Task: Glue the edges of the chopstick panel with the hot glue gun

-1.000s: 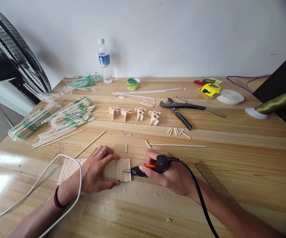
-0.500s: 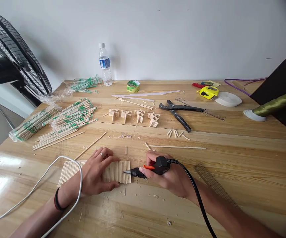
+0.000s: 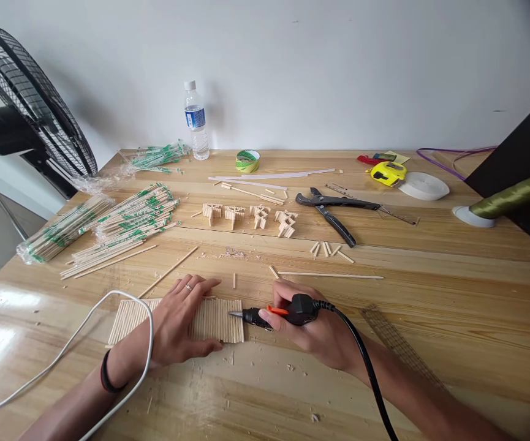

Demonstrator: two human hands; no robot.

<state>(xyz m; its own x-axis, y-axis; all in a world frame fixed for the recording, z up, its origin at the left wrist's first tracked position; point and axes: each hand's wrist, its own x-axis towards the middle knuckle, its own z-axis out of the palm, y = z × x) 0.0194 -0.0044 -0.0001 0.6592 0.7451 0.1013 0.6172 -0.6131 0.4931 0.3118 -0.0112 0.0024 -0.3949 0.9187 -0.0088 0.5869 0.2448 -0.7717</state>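
A panel of short wooden sticks (image 3: pixel 221 318) laid side by side lies flat on the table. My left hand (image 3: pixel 179 315) rests over its middle and hides that part, fingers stretched past the far edge and thumb along the near edge. In my right hand (image 3: pixel 310 334) is a black corded glue gun (image 3: pixel 258 318) with an orange trigger, its handle end turned up. The pointed metal nozzle hangs over or touches the panel's right end; contact cannot be told. A single short stick (image 3: pixel 234 280) lies just beyond the panel.
Four-legged-looking stick pieces (image 3: pixel 234 214) stand in a row behind. Bundles of wrapped chopsticks (image 3: pixel 131 214) lie left, a black cutter (image 3: pixel 329 205) and yellow tape measure (image 3: pixel 388 174) right. A white cable (image 3: pixel 81 318) crosses my left forearm. A clear ruler (image 3: pixel 400 346) lies beside my right forearm.
My left fingers have straightened and lifted off the panel's far edge, pointing farther outward. The glue gun stays at nearly the same place by the panel's right end.
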